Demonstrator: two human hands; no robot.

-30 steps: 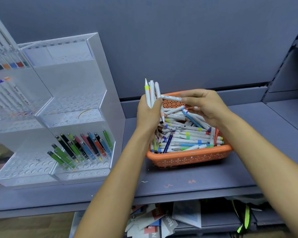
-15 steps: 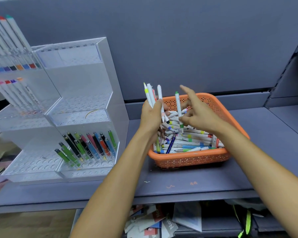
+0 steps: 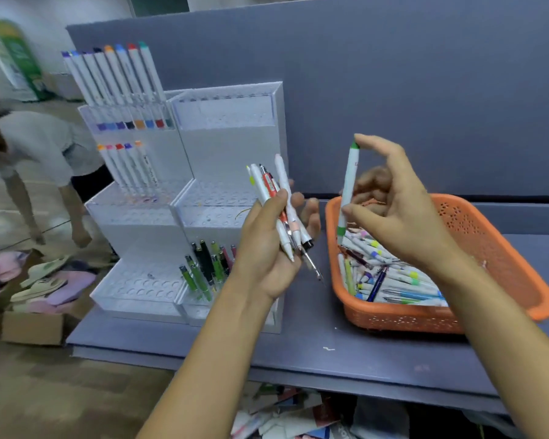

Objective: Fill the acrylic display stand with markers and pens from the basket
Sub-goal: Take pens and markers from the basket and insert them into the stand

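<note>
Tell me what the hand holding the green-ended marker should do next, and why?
Probably tuck the white marker with green ends into the left hand. The right hand holds it upright above the orange plastic basket, and the left hand already grips a bundle of white pens, its fingers loosened toward it.

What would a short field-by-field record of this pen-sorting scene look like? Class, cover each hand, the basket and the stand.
left hand: grips a bundle of pens, tips pointing down
right hand: holds a green-capped marker upright above the basket
basket: orange, many pens still inside
acrylic display stand: left of the basket; markers in its upper left tiers, pens in the lower right tier, many holes unfilled
</note>
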